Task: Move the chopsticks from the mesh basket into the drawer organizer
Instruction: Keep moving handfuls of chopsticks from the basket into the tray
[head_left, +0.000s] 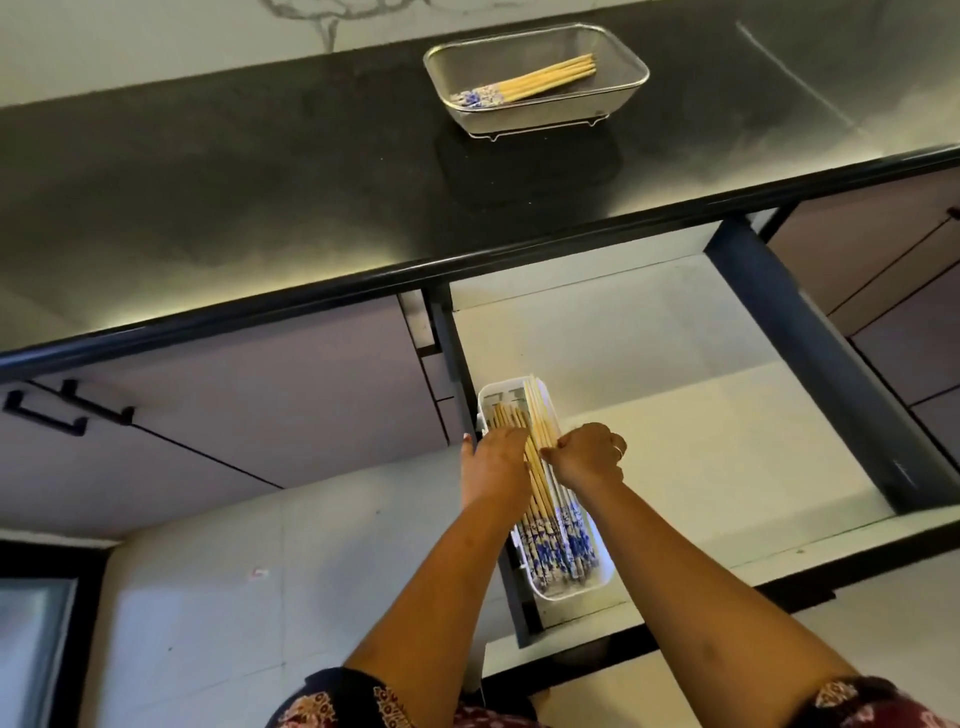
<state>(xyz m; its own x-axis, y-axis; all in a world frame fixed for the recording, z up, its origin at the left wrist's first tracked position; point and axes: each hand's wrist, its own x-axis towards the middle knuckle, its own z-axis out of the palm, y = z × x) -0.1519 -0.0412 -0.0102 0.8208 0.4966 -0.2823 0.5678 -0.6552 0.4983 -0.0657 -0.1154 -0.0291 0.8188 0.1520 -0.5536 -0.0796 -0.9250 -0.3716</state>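
Observation:
A wire mesh basket (621, 101) stands on the dark counter and holds several bamboo chopsticks with blue-and-white ends (530, 83). Below it, a white drawer organizer (493, 397) lies at the left side of the open drawer, filled with several chopsticks (550, 540) of the same kind. My right hand (587, 457) is closed around a few chopsticks that slant into the organizer with their tips raised at the far end. My left hand (493, 465) rests flat on the chopsticks lying in the organizer, fingers spread.
The open drawer (675, 415) has a pale floor and dark side rails. Closed cabinet fronts with black bar handles (47, 415) lie to the left. The black counter edge (467, 260) overhangs the drawer's back. Pale floor tiles lie beneath.

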